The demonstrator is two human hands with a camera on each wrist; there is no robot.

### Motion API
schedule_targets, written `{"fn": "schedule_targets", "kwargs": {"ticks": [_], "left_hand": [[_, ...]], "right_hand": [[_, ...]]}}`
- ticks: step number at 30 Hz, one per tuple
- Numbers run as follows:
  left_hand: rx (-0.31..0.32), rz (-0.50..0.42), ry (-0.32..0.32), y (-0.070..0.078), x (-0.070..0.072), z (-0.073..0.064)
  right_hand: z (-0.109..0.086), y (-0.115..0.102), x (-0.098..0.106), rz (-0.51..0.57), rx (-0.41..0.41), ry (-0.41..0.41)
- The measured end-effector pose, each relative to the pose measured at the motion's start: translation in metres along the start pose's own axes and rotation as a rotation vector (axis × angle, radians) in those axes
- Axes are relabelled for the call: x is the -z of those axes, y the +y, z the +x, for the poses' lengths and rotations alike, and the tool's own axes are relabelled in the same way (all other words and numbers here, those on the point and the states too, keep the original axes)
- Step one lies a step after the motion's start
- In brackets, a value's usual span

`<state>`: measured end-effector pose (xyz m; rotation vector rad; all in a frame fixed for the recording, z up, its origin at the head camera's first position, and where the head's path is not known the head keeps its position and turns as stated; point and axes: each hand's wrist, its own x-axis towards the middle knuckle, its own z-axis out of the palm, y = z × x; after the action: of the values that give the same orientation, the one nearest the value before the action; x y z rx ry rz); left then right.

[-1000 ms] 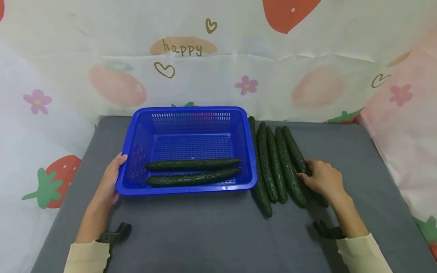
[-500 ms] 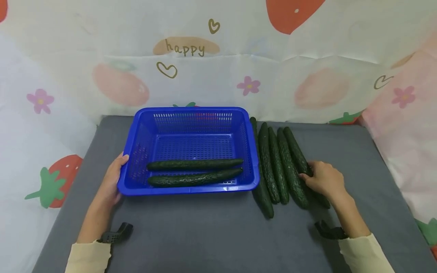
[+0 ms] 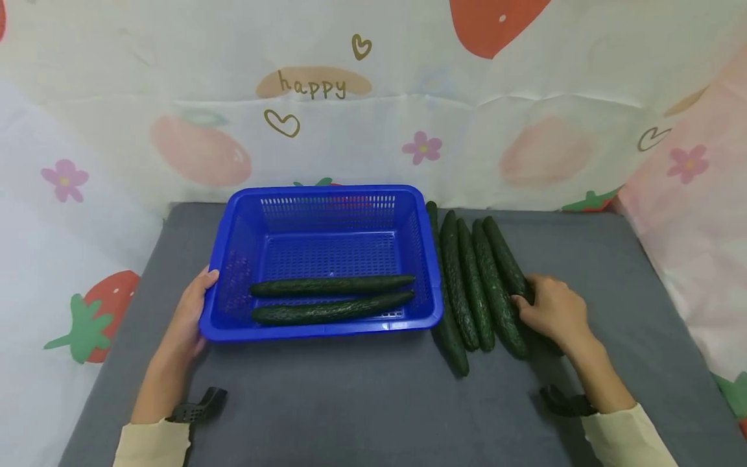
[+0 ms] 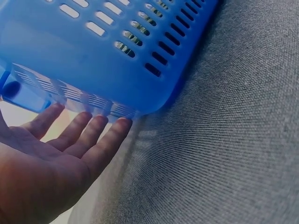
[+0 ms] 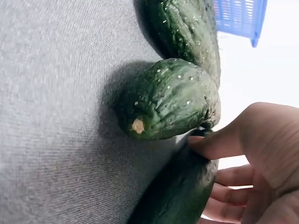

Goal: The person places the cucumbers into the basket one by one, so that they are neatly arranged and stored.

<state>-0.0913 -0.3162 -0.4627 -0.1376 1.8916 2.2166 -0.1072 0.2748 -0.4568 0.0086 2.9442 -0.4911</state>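
While hands point(image 3: 189, 310) point(image 3: 554, 311) grip, basket point(image 3: 321, 330) left, cucumber point(image 3: 506, 256) right

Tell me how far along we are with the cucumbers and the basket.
Done, by the look of it: two cucumbers lie lengthwise in the blue basket.
In hand: the right hand grips the rightmost cucumber, which lies outside the basket; the left hand holds the basket's left side.
Probably left: four ungripped cucumbers beside the basket.

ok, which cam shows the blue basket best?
Head: blue basket seen from above, full opening in frame. Left wrist: only part of its slotted outside, close up. Right wrist: just a small piece, top right.
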Motion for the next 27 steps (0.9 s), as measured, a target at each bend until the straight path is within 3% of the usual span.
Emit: {"fn": "schedule_targets", "kwargs": {"ticks": [9, 17, 23, 27], "left_hand": [[0.006, 0.024, 0.005, -0.003, -0.005, 0.004], [-0.021, 0.008, -0.007, 0.000, -0.003, 0.004], [-0.043, 0.007, -0.019, -0.001, -0.001, 0.003], [-0.018, -0.012, -0.021, -0.005, 0.001, -0.001]], "right_hand": [[-0.006, 0.003, 0.003, 0.111, -0.020, 0.091], [-0.021, -0.014, 0.006, 0.180, 0.069, 0.265], [-0.024, -0.027, 0.011, 0.218, 0.145, 0.315], [-0.026, -0.035, 0.016, 0.284, 0.206, 0.318]]}}
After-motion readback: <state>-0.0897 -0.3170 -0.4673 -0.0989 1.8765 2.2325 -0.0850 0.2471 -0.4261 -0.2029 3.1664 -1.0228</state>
